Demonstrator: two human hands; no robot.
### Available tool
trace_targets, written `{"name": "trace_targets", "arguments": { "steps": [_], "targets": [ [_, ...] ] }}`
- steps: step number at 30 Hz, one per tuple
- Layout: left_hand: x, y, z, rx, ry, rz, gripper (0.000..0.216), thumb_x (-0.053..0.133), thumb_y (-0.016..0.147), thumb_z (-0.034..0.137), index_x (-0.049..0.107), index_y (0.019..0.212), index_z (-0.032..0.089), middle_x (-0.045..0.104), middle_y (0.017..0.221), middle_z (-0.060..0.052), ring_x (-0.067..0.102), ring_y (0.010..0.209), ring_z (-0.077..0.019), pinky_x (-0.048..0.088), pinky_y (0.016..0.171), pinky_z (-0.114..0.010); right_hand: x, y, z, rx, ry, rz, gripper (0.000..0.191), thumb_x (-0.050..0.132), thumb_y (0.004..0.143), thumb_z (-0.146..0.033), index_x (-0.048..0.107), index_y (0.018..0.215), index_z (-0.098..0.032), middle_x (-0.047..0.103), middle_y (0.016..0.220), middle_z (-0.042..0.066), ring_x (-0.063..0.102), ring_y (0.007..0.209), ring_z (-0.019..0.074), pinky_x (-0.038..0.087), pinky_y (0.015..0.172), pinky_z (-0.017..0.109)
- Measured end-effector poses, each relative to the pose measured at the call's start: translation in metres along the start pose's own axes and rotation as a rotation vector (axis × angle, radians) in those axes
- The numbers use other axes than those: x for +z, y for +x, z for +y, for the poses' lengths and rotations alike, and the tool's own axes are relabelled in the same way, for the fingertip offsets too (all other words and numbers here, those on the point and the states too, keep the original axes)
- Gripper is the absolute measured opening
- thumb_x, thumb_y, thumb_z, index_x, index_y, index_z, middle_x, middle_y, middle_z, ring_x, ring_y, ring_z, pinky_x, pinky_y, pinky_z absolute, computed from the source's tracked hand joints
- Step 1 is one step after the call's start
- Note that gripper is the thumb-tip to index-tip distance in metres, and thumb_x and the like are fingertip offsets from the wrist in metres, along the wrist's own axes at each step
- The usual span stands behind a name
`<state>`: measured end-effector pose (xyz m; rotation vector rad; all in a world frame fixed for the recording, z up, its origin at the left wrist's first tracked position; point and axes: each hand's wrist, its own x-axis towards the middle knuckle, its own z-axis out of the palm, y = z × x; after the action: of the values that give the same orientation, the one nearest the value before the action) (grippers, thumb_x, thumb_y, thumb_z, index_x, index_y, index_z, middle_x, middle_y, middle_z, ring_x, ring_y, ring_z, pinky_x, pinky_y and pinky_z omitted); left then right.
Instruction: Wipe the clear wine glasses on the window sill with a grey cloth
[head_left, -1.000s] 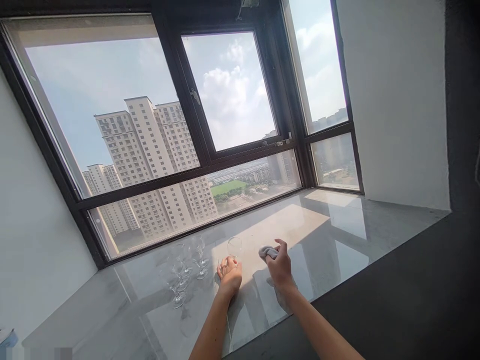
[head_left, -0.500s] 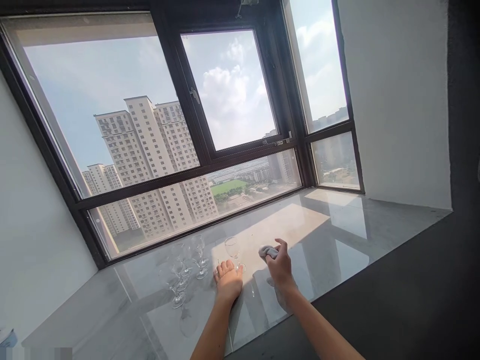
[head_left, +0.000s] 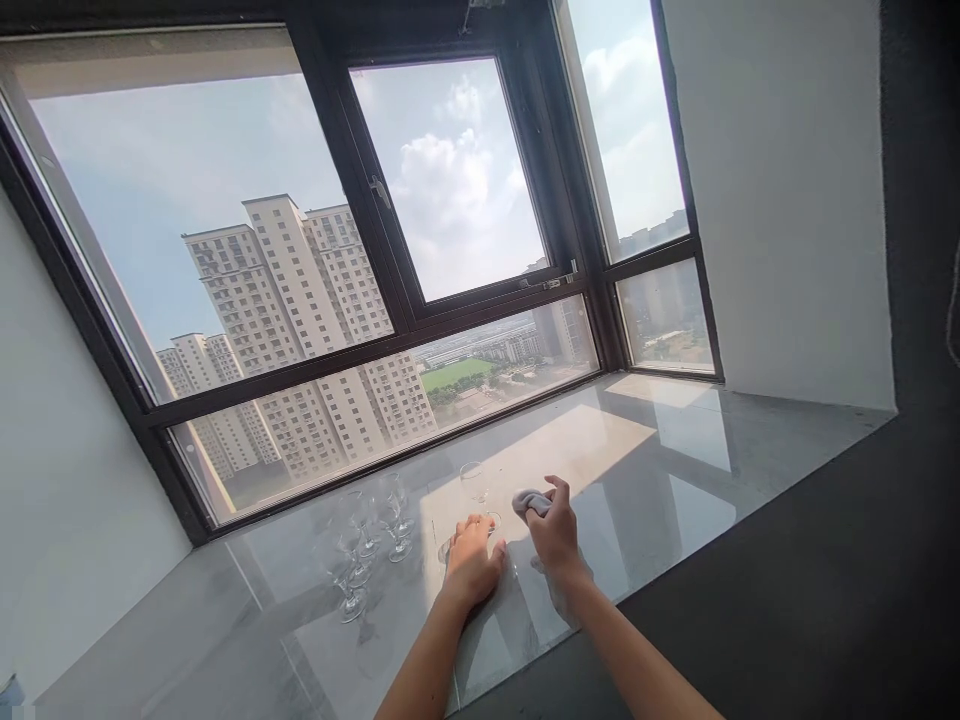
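My left hand (head_left: 474,565) lies low over the sill, thumb apart from the other fingers. Its fingertips reach the foot of a clear stemmed glass (head_left: 473,482) standing upright just beyond; I cannot tell whether they press on it. To the right, my right hand (head_left: 556,530) is closed around a bunched grey-white cloth (head_left: 529,502), its index finger raised. The cloth is held above the sill, apart from the glass. Several more stemmed glasses (head_left: 399,525) stand grouped left of my left hand.
The glossy tiled windowsill (head_left: 570,440) runs under a dark-framed window (head_left: 405,318), with sunlight across it. Its front edge drops into shadow at lower right. White walls (head_left: 780,200) close both ends. Part of a blue-white object (head_left: 10,692) shows at lower left.
My left hand has shifted right and slightly forward, and the nearby glass has also shifted a little right and away. The right hand keeps its hold on the cloth with little movement.
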<state>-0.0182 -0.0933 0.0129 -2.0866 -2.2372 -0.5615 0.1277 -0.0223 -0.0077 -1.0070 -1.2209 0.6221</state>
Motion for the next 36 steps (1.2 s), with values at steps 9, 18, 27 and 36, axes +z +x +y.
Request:
{"name": "trace_targets", "arguments": {
  "steps": [9, 18, 27, 36],
  "targets": [
    [0.022, 0.071, 0.034, 0.008, 0.084, -0.064, 0.046, 0.049, 0.081, 0.022, 0.059, 0.126, 0.026, 0.055, 0.14, -0.008, 0.046, 0.129, -0.0301, 0.032, 0.109, -0.046, 0.002, 0.0, 0.001, -0.014, -0.004, 0.022, 0.051, 0.051, 0.069, -0.021, 0.045, 0.12, -0.02, 0.058, 0.081, -0.001, 0.059, 0.074, 0.0206, 0.046, 0.07, 0.032],
    [-0.004, 0.041, -0.003, -0.188, -0.051, 0.504, 0.025, 0.039, 0.089, 0.018, 0.06, 0.103, 0.021, 0.06, 0.113, -0.01, 0.052, 0.113, -0.0223, 0.038, 0.103, -0.035, 0.001, -0.001, 0.003, -0.059, -0.057, -0.015, 0.052, 0.049, 0.07, -0.019, 0.045, 0.122, -0.02, 0.058, 0.083, 0.001, 0.058, 0.077, 0.0213, 0.046, 0.07, 0.032],
    [-0.037, -0.009, -0.076, -0.717, -0.12, 0.8, 0.036, 0.044, 0.086, 0.025, 0.042, 0.121, 0.017, 0.053, 0.123, -0.016, 0.044, 0.127, -0.0301, 0.035, 0.109, -0.044, 0.0, -0.001, 0.004, -0.01, -0.068, -0.055, 0.053, 0.047, 0.071, -0.024, 0.043, 0.123, -0.019, 0.057, 0.084, 0.002, 0.056, 0.075, 0.0216, 0.043, 0.065, 0.032],
    [-0.025, 0.016, -0.1, -0.84, -0.373, 0.686, 0.064, 0.045, 0.087, 0.031, 0.023, 0.145, 0.019, 0.054, 0.139, -0.017, 0.056, 0.125, -0.0331, 0.046, 0.096, -0.043, -0.001, -0.001, 0.003, -0.028, -0.066, -0.073, 0.05, 0.049, 0.072, -0.025, 0.045, 0.122, -0.02, 0.057, 0.083, 0.002, 0.057, 0.071, 0.0215, 0.043, 0.06, 0.03]
  ]
}}
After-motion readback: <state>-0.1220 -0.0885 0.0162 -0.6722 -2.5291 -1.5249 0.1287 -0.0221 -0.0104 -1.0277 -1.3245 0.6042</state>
